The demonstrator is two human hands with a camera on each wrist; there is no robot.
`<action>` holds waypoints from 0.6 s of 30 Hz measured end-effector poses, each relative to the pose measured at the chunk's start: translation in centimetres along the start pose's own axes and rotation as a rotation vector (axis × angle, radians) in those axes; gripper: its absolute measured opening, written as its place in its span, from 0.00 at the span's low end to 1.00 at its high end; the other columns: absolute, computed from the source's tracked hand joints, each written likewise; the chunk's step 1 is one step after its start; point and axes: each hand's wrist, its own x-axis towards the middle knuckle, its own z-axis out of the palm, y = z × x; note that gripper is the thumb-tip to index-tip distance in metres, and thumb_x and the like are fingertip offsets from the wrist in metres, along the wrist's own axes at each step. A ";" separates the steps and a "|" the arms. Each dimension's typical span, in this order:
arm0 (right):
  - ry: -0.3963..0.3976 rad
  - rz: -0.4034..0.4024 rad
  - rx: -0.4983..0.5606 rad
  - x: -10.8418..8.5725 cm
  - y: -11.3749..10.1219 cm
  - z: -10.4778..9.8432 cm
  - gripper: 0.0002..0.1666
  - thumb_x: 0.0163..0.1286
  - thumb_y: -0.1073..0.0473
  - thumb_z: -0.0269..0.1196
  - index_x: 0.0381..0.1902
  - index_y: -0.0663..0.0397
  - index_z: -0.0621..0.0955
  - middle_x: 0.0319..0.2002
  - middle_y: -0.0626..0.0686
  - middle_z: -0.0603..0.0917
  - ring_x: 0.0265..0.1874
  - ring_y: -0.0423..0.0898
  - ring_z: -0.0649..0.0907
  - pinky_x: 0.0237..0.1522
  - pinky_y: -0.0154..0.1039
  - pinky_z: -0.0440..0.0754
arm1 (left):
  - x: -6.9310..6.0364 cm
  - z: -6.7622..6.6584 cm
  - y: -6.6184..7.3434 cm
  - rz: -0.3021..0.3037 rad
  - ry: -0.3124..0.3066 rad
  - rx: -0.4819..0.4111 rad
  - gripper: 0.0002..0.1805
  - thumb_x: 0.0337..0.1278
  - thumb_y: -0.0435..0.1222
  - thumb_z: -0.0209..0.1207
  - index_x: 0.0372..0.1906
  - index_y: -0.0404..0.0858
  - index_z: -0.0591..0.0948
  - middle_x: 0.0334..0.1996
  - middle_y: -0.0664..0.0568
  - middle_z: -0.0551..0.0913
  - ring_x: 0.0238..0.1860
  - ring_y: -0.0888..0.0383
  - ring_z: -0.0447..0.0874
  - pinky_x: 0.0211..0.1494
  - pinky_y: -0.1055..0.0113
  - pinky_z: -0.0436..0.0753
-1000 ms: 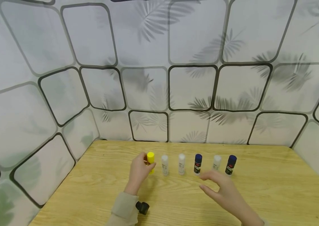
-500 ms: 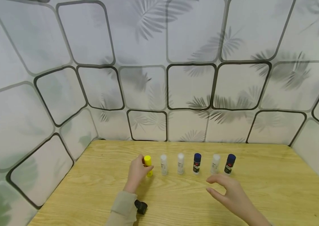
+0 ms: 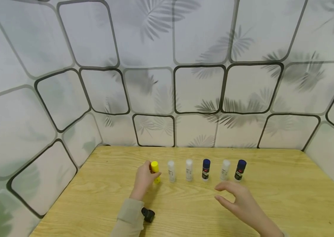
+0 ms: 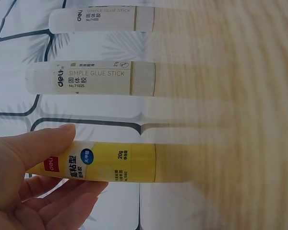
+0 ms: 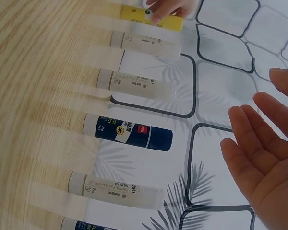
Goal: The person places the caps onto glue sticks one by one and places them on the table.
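My left hand (image 3: 143, 180) grips a yellow glue stick (image 3: 155, 167), thumb on one side and fingers on the other. In the left wrist view, the base of this yellow glue stick (image 4: 134, 163) appears to meet the table, level with its neighbours' bases. To its right stand white glue sticks (image 3: 171, 171) (image 3: 189, 170) (image 3: 225, 170) and navy-capped ones (image 3: 205, 170) (image 3: 240, 171), all upright in a row. My right hand (image 3: 242, 202) hovers in front of the row's right end, thumb and fingers apart, holding nothing.
A small black object (image 3: 148, 215) sits beside the left sleeve (image 3: 130, 214); its kind is unclear. The wooden table (image 3: 184, 210) ends at a patterned cloth (image 3: 199, 89) behind and at both sides.
The left hand has brought the yellow glue stick slightly left and down relative to the row. My right hand has shifted a little to the right, still holding nothing.
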 end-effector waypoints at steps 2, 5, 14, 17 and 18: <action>-0.004 -0.002 -0.002 0.0 0.0 0.1 0.14 0.46 0.65 0.69 0.31 0.46 0.80 0.33 0.40 0.80 0.33 0.38 0.78 0.32 0.36 0.77 | 0.0 0.0 0.0 -0.001 -0.008 0.009 0.18 0.40 0.35 0.67 0.36 0.32 0.72 0.28 0.47 0.76 0.28 0.55 0.74 0.31 0.63 0.76; -0.009 0.011 -0.014 0.1 -0.1 0.2 0.14 0.46 0.65 0.69 0.32 0.47 0.81 0.34 0.40 0.80 0.33 0.39 0.79 0.32 0.37 0.78 | -0.1 -0.2 0.3 0.006 -0.009 0.043 0.25 0.41 0.36 0.67 0.45 0.28 0.72 0.36 0.41 0.77 0.36 0.49 0.76 0.38 0.59 0.77; 0.022 -0.010 -0.177 0.0 -0.3 0.6 0.23 0.46 0.63 0.69 0.43 0.59 0.78 0.41 0.53 0.79 0.41 0.48 0.77 0.36 0.42 0.78 | -3.3 -2.4 5.7 0.357 0.052 0.142 0.33 0.52 0.43 0.58 0.59 0.27 0.63 0.56 0.36 0.66 0.56 0.43 0.66 0.54 0.53 0.68; 0.031 -0.069 -0.232 0.0 -0.1 0.8 0.27 0.48 0.59 0.69 0.46 0.63 0.76 0.45 0.58 0.77 0.45 0.53 0.75 0.42 0.49 0.75 | -4.9 -2.3 7.4 0.535 -0.003 0.255 0.31 0.56 0.46 0.54 0.60 0.30 0.64 0.58 0.38 0.65 0.59 0.45 0.61 0.56 0.50 0.65; 0.025 -0.079 -0.247 -0.1 -0.1 0.9 0.27 0.49 0.57 0.68 0.47 0.63 0.75 0.46 0.59 0.76 0.46 0.54 0.74 0.44 0.52 0.73 | -5.4 -2.2 7.8 0.568 -0.037 0.294 0.31 0.57 0.48 0.51 0.60 0.32 0.65 0.59 0.39 0.64 0.60 0.45 0.59 0.55 0.47 0.64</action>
